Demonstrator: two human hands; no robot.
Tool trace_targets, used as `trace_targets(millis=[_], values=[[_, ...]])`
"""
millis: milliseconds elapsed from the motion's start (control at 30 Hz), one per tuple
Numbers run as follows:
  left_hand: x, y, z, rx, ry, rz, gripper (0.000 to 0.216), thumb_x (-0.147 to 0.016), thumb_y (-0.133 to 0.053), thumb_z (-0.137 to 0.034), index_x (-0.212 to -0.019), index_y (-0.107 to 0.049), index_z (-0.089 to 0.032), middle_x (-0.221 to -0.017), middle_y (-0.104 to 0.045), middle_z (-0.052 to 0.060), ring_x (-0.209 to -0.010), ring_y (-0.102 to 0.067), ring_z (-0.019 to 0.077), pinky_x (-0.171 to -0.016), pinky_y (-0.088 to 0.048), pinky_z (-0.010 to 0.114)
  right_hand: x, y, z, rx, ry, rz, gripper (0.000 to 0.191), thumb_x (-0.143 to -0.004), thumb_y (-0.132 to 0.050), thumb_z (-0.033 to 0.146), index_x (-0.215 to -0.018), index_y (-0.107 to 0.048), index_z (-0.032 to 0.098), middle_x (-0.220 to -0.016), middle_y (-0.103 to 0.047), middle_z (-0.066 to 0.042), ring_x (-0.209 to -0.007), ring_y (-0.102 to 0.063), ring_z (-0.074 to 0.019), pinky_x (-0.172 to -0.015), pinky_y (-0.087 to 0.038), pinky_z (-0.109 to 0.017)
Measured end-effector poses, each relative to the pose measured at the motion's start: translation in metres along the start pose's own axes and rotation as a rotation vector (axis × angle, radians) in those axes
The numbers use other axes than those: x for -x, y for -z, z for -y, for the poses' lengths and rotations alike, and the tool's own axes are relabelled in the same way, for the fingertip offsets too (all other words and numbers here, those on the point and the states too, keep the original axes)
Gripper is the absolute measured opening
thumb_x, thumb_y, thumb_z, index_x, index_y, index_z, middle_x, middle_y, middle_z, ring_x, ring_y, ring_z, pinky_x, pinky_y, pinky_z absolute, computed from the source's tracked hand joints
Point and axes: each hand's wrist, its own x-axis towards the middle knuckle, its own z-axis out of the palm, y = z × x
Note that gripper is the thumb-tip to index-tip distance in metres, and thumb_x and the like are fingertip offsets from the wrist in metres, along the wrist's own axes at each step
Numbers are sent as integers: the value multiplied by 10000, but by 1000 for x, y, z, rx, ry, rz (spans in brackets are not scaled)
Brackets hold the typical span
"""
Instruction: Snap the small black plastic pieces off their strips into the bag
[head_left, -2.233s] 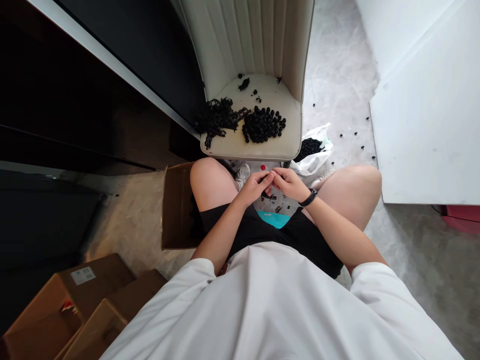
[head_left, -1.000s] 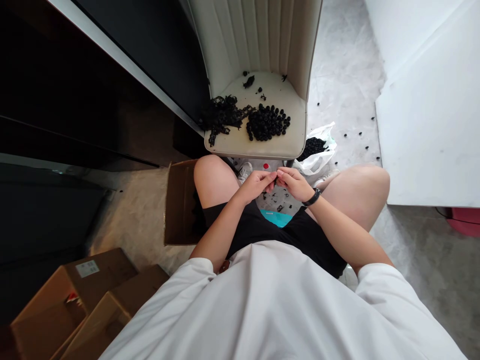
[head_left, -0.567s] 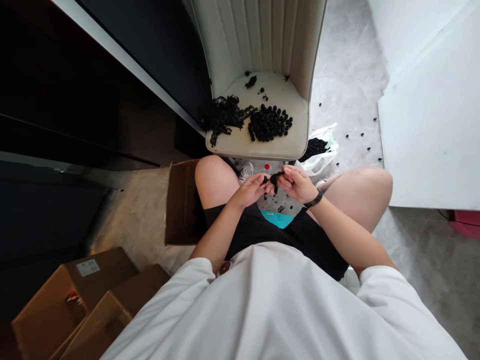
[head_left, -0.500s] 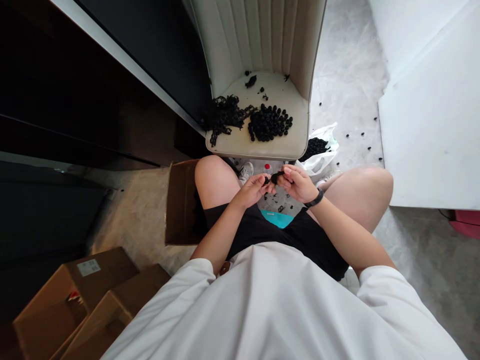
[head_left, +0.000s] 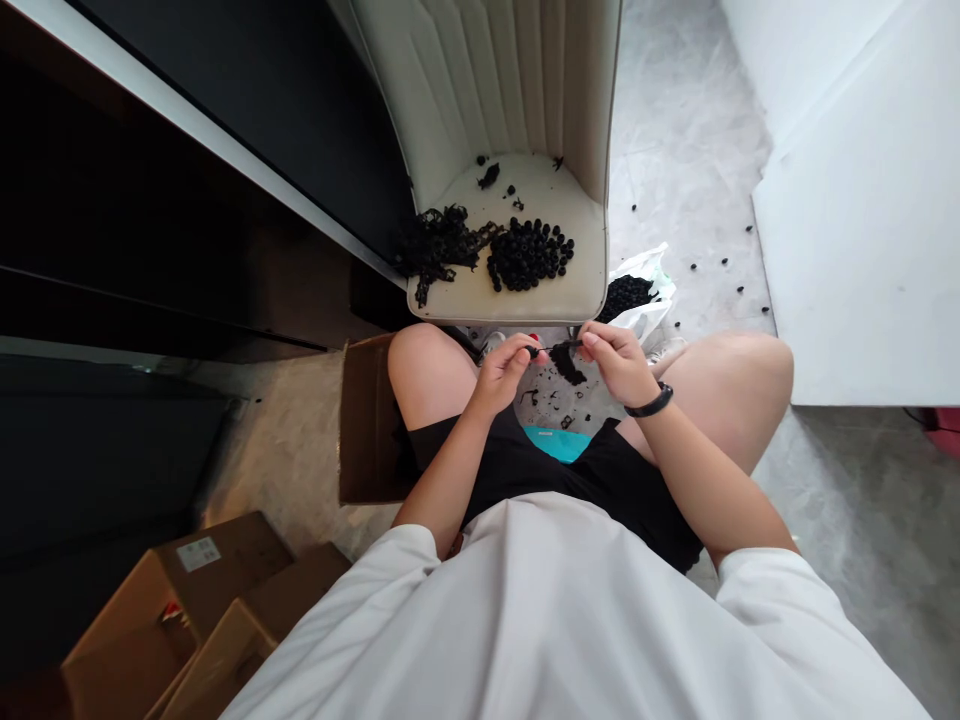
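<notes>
I sit with my knees apart, and both hands meet above the floor between them. My left hand [head_left: 504, 372] pinches a small black piece at its fingertips. My right hand [head_left: 619, 362], with a black band on the wrist, pinches a thin black strip [head_left: 564, 358] whose tangled end hangs below the fingers. In front of me a cream chair [head_left: 480, 300] carries a heap of small black rings [head_left: 529, 255] and, to its left, a pile of tangled black strips [head_left: 439, 243].
A white plastic bag [head_left: 645, 300] with more black pieces lies right of the chair. Loose black bits dot the grey floor [head_left: 690, 180]. An open cardboard box [head_left: 367, 420] stands by my left knee, two more cartons [head_left: 187, 600] at lower left. A white panel [head_left: 862, 250] lies right.
My hands were pressed together at first. They have drawn apart, and a black strip has come out between them, hanging from my right hand.
</notes>
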Motion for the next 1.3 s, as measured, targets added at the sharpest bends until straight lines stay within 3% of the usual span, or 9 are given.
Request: trace_targets(millis=[100,167,333,467,567,733,867,1067,1300], values=[[-3,-5,-3,-143,-37,-81,426,-1105,-573,-570,-937,-727,-211,-975,-733,66,-916,-717,186,-867,-608,335,2,1,4,234,154,16,570,-1053,-673,574,-632,-546,211,-1245,-684,-132,-1119,-659,-286,-1004,-535,-476],[-4,-7,-4,-279,-70,-145,395,-1118,-560,-512,-920,-721,-210,-958,-733,67,-908,-706,190,-857,-596,335,3,-2,5,216,154,96,546,-1083,-627,563,-664,-580,216,-1374,-711,-135,-1273,-668,-320,-1111,-525,-505],[-6,-9,-2,-473,-67,-218,336,-1126,-540,-425,-953,-734,-213,-951,-731,72,-924,-696,205,-861,-578,345,5,-13,1,141,45,110,435,-1095,-591,608,-955,-755,229,-1109,-814,-109,-1081,-740,-275,-986,-573,-441],[-3,-13,-2,-383,-21,-168,294,-1108,-557,-386,-1015,-770,-206,-1006,-733,76,-928,-714,188,-816,-608,310,5,-21,-4,64,-48,36,475,-1069,-612,609,-802,-679,221,-841,-765,-51,-802,-673,-210,-797,-536,-377],[0,-17,-9,-392,-84,-123,225,-1058,-612,-300,-1104,-815,-213,-1038,-723,67,-918,-701,170,-828,-611,300,6,-24,-9,47,-88,-64,400,-1002,-692,470,-709,-548,238,-661,-649,-1,-635,-575,-173,-670,-475,-347],[3,-17,-24,-484,-206,-98,291,-994,-665,-234,-1231,-835,-243,-1041,-722,51,-859,-673,149,-829,-597,293,8,-23,-11,15,-112,-150,250,-840,-751,261,-872,-504,267,-715,-555,48,-628,-508,-158,-613,-410,-315],[2,-16,-28,-487,-230,-119,328,-993,-671,-252,-1277,-833,-280,-1052,-756,43,-863,-699,151,-840,-604,298,7,-21,-7,-79,-121,26,94,-901,-674,305,-951,-633,237,-789,-607,20,-654,-492,-157,-627,-401,-319],[2,-9,-30,-511,-213,-57,265,-1052,-625,-297,-1229,-820,-266,-1086,-732,71,-983,-707,200,-906,-591,343,6,-23,3,133,-12,117,432,-1026,-680,582,-830,-659,198,-760,-615,-4,-733,-502,-166,-713,-397,-325],[-7,11,-37,-758,-203,305,245,-1093,-555,-387,-1122,-720,-207,-1063,-681,117,-1024,-651,279,-948,-524,409,8,-25,-1,221,-2,171,565,-1086,-568,655,-736,-513,215,-697,-448,26,-687,-401,-148,-667,-338,-320]])
